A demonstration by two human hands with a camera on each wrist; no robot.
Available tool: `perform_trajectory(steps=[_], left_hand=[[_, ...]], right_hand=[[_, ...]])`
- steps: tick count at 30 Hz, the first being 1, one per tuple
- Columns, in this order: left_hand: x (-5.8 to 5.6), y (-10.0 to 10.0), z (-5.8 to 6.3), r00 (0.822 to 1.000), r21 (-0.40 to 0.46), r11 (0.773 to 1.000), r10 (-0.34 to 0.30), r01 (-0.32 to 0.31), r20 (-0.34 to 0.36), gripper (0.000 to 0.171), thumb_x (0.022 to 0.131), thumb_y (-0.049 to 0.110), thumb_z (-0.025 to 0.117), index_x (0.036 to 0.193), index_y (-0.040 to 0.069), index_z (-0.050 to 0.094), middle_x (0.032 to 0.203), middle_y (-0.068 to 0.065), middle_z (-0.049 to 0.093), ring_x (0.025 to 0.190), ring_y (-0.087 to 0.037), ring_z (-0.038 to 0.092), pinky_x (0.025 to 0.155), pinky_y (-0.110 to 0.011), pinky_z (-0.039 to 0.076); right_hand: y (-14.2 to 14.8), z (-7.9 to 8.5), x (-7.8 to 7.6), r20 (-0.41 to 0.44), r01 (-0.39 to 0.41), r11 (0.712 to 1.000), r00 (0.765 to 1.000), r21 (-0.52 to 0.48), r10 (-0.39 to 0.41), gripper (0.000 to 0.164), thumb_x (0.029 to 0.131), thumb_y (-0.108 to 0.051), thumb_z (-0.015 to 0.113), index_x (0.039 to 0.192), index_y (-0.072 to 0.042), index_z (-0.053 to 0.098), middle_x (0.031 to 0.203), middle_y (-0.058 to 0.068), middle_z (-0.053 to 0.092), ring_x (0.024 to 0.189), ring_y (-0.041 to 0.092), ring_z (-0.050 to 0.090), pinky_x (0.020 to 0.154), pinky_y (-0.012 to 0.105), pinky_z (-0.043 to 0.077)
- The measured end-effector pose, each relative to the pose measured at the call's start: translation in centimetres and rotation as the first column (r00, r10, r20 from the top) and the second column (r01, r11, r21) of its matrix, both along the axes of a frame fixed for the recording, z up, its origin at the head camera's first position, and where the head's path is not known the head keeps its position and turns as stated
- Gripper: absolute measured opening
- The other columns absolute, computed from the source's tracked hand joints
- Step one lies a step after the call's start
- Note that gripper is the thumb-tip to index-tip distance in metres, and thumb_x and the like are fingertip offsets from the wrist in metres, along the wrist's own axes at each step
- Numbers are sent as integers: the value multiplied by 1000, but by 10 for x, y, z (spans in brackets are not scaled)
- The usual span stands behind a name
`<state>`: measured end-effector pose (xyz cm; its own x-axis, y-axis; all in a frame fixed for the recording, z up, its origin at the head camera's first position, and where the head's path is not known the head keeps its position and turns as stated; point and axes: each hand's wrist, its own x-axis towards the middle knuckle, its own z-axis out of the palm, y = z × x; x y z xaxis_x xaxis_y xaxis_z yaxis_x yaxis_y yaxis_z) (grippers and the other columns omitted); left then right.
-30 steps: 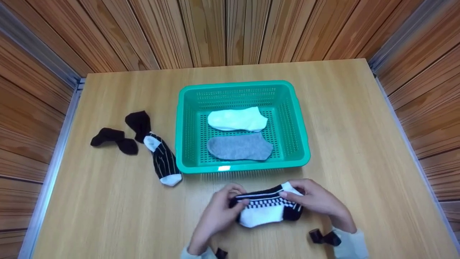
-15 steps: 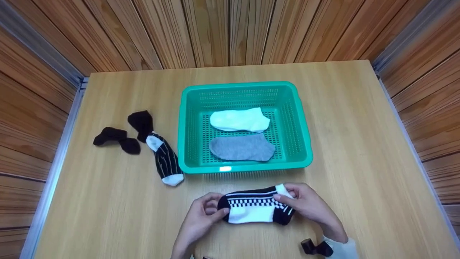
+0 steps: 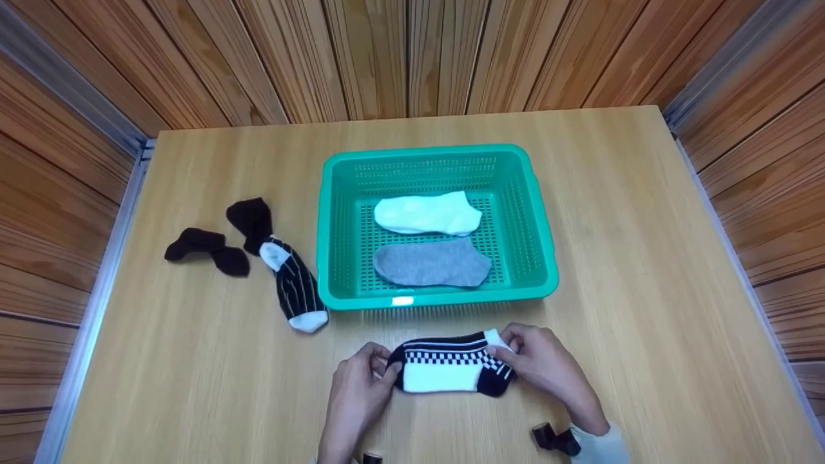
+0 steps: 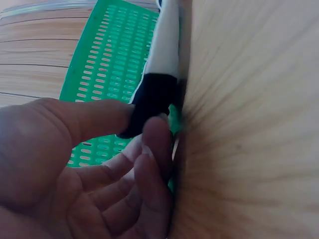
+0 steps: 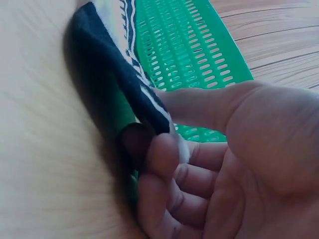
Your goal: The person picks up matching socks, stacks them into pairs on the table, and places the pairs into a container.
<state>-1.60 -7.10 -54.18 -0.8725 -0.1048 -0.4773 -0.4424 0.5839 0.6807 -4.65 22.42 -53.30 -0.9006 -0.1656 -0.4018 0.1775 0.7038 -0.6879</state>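
Note:
A black and white sock (image 3: 445,364) with a checkered band is stretched lengthwise between both hands, in front of the basket. My left hand (image 3: 361,390) pinches its black toe end (image 4: 152,97) between thumb and fingers. At the white cuff, my right hand (image 3: 544,361) pinches the fabric, thumb on the near side and fingers behind. The right wrist view shows the sock's dark heel part (image 5: 97,40) just off the tabletop. Behind it stands a green basket (image 3: 438,303) holding a white sock (image 3: 425,214) and a grey sock (image 3: 432,263), laid flat side by side.
Left of the basket lies a striped black sock (image 3: 298,287) with white ends, touching or nearly touching the basket. Beyond it are a black sock (image 3: 250,222) and another crumpled black sock (image 3: 207,250). Wood-panelled walls (image 3: 445,58) enclose the wooden table (image 3: 619,212).
The left hand has shifted left along the sock to its toe, drawing it out straighter. The right hand has moved slightly left, still pinching the cuff. The basket and other socks stay put.

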Motion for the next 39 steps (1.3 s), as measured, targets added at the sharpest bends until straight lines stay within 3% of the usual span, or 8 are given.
perform_trajectory(steps=[5, 9, 12, 15, 18, 22, 28, 39], left_hand=[[0, 2, 5, 998, -29, 999, 22, -23, -51, 19, 98, 28, 74, 105, 11, 73, 81, 2, 69, 72, -10, 59, 65, -23, 43], [5, 7, 12, 982, -54, 997, 42, -53, -184, 14, 96, 22, 77, 107, 13, 71, 88, 2, 67, 75, -8, 57, 65, -21, 46], [8, 13, 17, 955, -42, 999, -9, -3, -298, 13, 94, 10, 77, 104, 14, 70, 93, 2, 65, 78, -5, 57, 67, -19, 50], [8, 17, 17, 939, -16, 995, -100, 100, -330, 17, 92, 2, 76, 104, 13, 71, 94, 2, 64, 79, -3, 58, 67, -18, 52], [6, 21, 15, 950, -31, 985, -174, 172, -261, 19, 92, 5, 78, 109, 11, 72, 97, 1, 63, 81, -6, 57, 69, -20, 53], [3, 25, 11, 969, -97, 977, -204, 192, -141, 33, 89, 14, 84, 120, 9, 72, 106, -4, 63, 90, -13, 58, 79, -29, 57], [4, 25, 7, 977, -133, 972, -203, 194, -64, 55, 82, 15, 90, 132, 10, 68, 120, -11, 59, 109, -22, 61, 103, -47, 57], [3, 18, 7, 974, -112, 969, -224, 220, -30, 62, 81, 13, 91, 137, 12, 64, 127, -14, 54, 110, -25, 58, 104, -50, 56]], right_hand=[[-5, 7, 3, -71, 26, 993, 997, 112, -19, 20, 92, -26, 81, 98, -11, 70, 77, -3, 59, 71, 11, 52, 62, 23, 39], [-12, 13, 8, -186, 51, 976, 982, 211, -11, 25, 90, -23, 83, 106, -9, 69, 92, 2, 61, 80, 15, 51, 69, 28, 41], [-18, 16, 10, -233, 54, 979, 972, 197, -6, 26, 90, -18, 83, 110, -10, 70, 102, 3, 62, 87, 15, 52, 74, 29, 46], [-22, 17, 12, -233, -16, 991, 971, 134, 47, 24, 90, -13, 82, 111, -12, 70, 105, 1, 64, 91, 12, 56, 79, 28, 52], [-24, 13, 13, -223, -132, 985, 963, 116, 155, 28, 90, -14, 82, 115, -12, 70, 105, -1, 63, 91, 10, 57, 77, 25, 52], [-23, 7, 15, -221, -220, 966, 944, 138, 246, 39, 89, -19, 85, 122, -11, 68, 109, -2, 60, 93, 10, 55, 77, 25, 50], [-20, 3, 16, -241, -245, 960, 932, 136, 272, 50, 83, -22, 90, 124, -9, 66, 115, -2, 57, 97, 11, 54, 82, 27, 51], [-22, 5, 15, -198, -238, 955, 942, 176, 271, 50, 82, -21, 91, 124, -10, 65, 116, -1, 55, 100, 12, 53, 85, 28, 50]])
